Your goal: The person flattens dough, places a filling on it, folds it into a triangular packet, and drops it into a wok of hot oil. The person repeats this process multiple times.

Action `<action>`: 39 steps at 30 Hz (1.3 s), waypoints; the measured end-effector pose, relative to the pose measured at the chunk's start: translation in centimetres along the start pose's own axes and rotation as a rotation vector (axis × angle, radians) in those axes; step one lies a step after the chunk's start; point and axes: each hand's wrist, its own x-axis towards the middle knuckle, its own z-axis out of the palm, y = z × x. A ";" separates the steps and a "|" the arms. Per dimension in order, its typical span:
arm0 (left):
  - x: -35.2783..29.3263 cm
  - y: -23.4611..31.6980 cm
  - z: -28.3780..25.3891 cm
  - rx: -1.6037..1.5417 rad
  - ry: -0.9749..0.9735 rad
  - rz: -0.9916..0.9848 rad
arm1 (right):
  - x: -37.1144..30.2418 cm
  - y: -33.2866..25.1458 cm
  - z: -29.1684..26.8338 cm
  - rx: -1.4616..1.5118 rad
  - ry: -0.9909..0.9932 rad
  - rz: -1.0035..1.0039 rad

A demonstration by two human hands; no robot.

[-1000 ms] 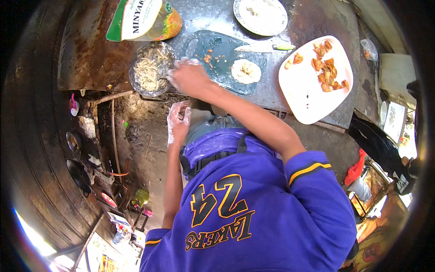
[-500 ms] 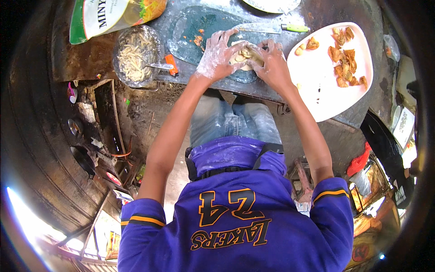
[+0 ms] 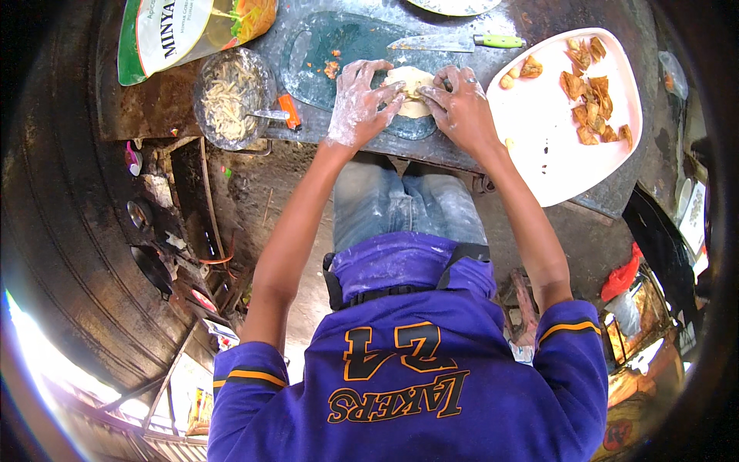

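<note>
A pale, folded piece of dough (image 3: 410, 78) lies over the near right part of the green cutting board (image 3: 308, 48). From its left side my left hand (image 3: 360, 106), coated with flour, closes its thumb and fingertips on the dough. My right hand (image 3: 462, 109) grips the opposite side, thumb and fingertips meeting at a fold in the middle. Orange crumbs of filling (image 3: 332, 68) are scattered on the board left of the dough. Beyond both hands rests a knife (image 3: 435, 43) with a green handle, its blade pointing left. What the fold encloses is hidden.
Left of the board stands a clear bowl (image 3: 206, 115) of pale strips, with an orange-handled metal utensil (image 3: 289, 110) at its rim. Behind it lies a cooking-oil pouch (image 3: 181, 35). At right, a white tray (image 3: 531, 165) holds browned fried pieces (image 3: 591, 100). A plate edge (image 3: 458, 6) shows at the back.
The dough was bunched up between my hands; now it lies flatter, with more of its pale surface showing. My fingers have shifted to pinch its middle fold.
</note>
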 end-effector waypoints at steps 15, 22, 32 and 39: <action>-1.2 0.7 1.1 -0.324 0.056 -0.178 | -1.4 -1.1 1.1 0.036 0.108 0.058; -1.5 1.5 0.1 -0.350 0.126 -0.318 | -0.9 -1.9 1.4 0.003 0.190 0.058; -4.6 -0.9 0.8 -0.310 0.536 -0.661 | 8.0 -5.6 5.0 0.178 0.086 -0.090; -3.9 -1.5 1.0 -0.332 0.601 -0.662 | 10.3 -7.9 8.1 0.074 0.005 -0.077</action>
